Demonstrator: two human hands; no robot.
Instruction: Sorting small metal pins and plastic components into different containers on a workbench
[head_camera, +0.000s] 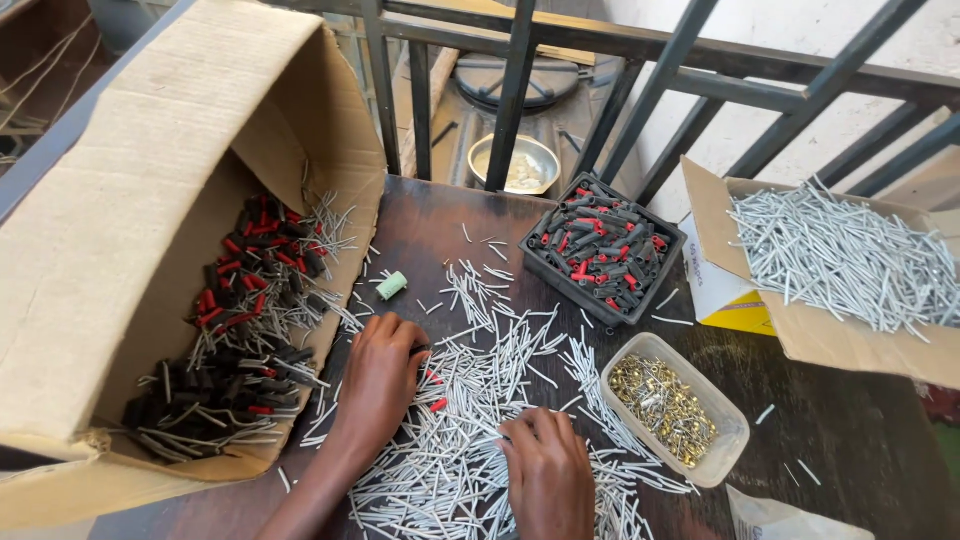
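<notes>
My left hand (378, 385) and right hand (545, 470) rest palm-down, fingers curled, on the pins (480, 400) strewn over the bench (860, 430); whether either grips one, I cannot tell. Pins look light, stiff, slippery: pinch mid-shaft.

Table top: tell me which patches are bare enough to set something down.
Bare wood shows on the table right of the clear tub of brass bits, and between the green cap and the black tray. Crowded: grey pins under both hands.
</notes>
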